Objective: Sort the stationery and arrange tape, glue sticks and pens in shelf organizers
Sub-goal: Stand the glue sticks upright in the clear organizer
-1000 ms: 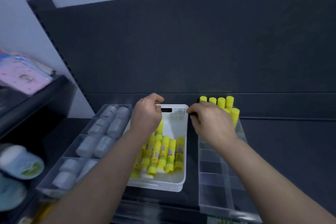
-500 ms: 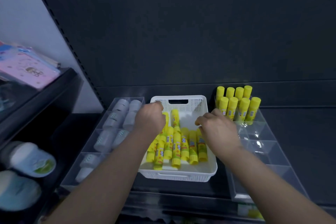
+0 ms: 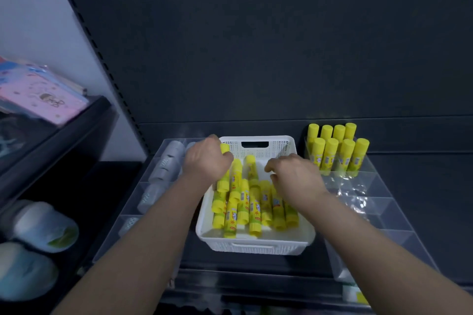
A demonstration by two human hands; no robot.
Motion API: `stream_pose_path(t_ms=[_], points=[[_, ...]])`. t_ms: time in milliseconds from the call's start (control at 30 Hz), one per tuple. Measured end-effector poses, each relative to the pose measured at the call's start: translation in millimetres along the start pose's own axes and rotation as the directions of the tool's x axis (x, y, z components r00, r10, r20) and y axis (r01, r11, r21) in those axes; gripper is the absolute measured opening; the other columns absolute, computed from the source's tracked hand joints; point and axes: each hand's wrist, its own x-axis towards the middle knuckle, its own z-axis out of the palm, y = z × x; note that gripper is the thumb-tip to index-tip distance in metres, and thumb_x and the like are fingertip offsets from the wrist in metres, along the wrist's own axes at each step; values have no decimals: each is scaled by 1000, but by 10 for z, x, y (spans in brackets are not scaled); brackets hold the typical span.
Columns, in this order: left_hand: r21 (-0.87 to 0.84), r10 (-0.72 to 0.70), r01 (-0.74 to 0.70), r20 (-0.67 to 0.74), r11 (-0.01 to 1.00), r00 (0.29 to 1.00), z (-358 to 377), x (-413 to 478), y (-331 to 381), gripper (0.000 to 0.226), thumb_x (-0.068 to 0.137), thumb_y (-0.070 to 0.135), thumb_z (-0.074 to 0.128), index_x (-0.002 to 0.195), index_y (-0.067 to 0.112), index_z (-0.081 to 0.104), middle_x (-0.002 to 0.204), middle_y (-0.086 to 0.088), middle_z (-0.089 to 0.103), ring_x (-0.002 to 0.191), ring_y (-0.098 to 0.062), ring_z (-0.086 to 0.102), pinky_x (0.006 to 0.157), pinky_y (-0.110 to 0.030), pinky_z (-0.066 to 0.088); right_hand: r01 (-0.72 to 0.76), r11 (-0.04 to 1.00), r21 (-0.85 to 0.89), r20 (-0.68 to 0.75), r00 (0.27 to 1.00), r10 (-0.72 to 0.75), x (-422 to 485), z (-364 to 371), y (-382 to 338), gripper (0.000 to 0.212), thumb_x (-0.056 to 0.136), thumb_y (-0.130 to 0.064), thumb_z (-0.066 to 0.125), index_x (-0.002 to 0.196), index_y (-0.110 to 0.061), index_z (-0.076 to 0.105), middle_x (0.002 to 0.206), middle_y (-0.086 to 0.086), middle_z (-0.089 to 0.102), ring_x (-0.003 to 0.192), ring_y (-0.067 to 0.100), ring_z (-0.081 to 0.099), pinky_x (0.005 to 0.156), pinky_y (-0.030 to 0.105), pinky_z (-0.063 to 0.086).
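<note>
Glue sticks [image 3: 256, 202] lie in a white basket [image 3: 258, 245] in the middle of the dark shelf [image 3: 435, 199]. Their long axes run front to back, and most point towards the shelf's back wall. They overlap, so the count is only roughly ten. Eight upright sticks [image 3: 332, 151] stand in two rows of four, caps up, in the back compartment of the clear organizer [image 3: 384, 202] right of the basket.

The left hand [image 3: 208, 161] is at the basket's back left corner. Its fingers [image 3: 225, 158] are curled round a single stick [image 3: 224, 148], whose yellow end pokes out towards the back wall. The right hand [image 3: 294, 179] hovers low over the lying sticks with fingers [image 3: 271, 166] bent downward. Whether they hold anything cannot be told.

Half a second ago the left hand lay flat among the sticks; now it is farther back with the single stick showing. A second ago both hands were at the basket's back rim. The eight upright sticks are unchanged.

Left of the basket, a second clear organizer [image 3: 122, 233] holds grey tape rolls [image 3: 169, 161], too blurred to count.
</note>
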Motion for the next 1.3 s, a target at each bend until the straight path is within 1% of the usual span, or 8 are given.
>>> stream_pose_path(t_ms=[167, 400, 500, 600, 733, 867, 1067, 1300], points=[[-207, -23, 19, -18, 978, 1000, -97, -4, -253, 24, 84, 32, 54, 106, 22, 58, 92, -3, 70, 97, -27, 62, 75, -34, 48, -121, 961, 249, 165, 983, 81, 373, 207, -425, 34, 89, -21, 45, 121, -28, 53, 111, 7, 65, 103, 30, 59, 71, 32, 41], [-338, 55, -63, -34, 939, 998, -57, -29, -351, 24, 83, 32, 56, 106, 24, 58, 82, -3, 70, 92, -26, 61, 76, -35, 49, -340, 917, 209, 330, 907, 261, 669, 427, -697, 38, 90, -38, 48, 122, -17, 46, 118, 6, 60, 110, 27, 56, 73, 32, 38], [-374, 105, -108, -27, 921, 994, -47, 9, -308, 30, 83, 34, 56, 111, 23, 58, 82, -3, 70, 90, -27, 62, 76, -38, 50, -411, 837, 360, 272, 905, 327, 619, 268, -627, 46, 86, -33, 52, 130, -20, 47, 115, 6, 63, 109, 26, 57, 79, 31, 42], [-429, 124, -125, -29, 894, 992, -19, 37, -139, 31, 81, 32, 56, 111, 25, 59, 90, -1, 70, 90, -24, 62, 74, -30, 49, -358, 783, 508, 117, 930, 348, 439, -35, -446, 42, 82, -30, 54, 123, -24, 54, 95, 2, 69, 92, 24, 62, 71, 30, 46], [-555, 172, -131, 22, 821, 985, 51, 0, 370, 18, 76, 30, 60, 93, 33, 58, 83, 11, 65, 85, -18, 64, 72, -28, 51, -346, 790, 506, -65, 898, 435, 102, -478, -13, 36, 80, -28, 57, 116, -29, 56, 84, -4, 64, 81, 21, 60, 64, 27, 38], [-687, 241, -154, 32, 710, 970, 163, -141, 1009, 31, 75, 26, 62, 105, 26, 60, 93, 3, 66, 86, -25, 66, 78, -42, 56, -388, 784, 485, -175, 835, 522, -295, -785, 534, 35, 78, -25, 57, 114, -28, 57, 96, -3, 63, 86, 21, 61, 68, 29, 41], [-585, 344, -274, 10, 764, 939, 475, -343, 1493, 37, 81, 16, 69, 116, 21, 58, 100, -1, 67, 89, -24, 63, 82, -33, 50, -359, 764, 537, -193, 829, 525, -671, -828, 1032, 36, 79, -19, 63, 114, -24, 59, 101, -1, 61, 83, 17, 64, 80, 39, 53], [-377, 431, -383, 49, 843, 901, 687, -499, 1530, 27, 86, 13, 61, 108, 24, 50, 96, -1, 67, 89, -25, 64, 76, -39, 51, -233, 829, 509, -197, 906, 375, -694, -673, 1149, 35, 80, -19, 68, 113, -28, 60, 95, -11, 62, 86, 10, 60, 73, 29, 48]])
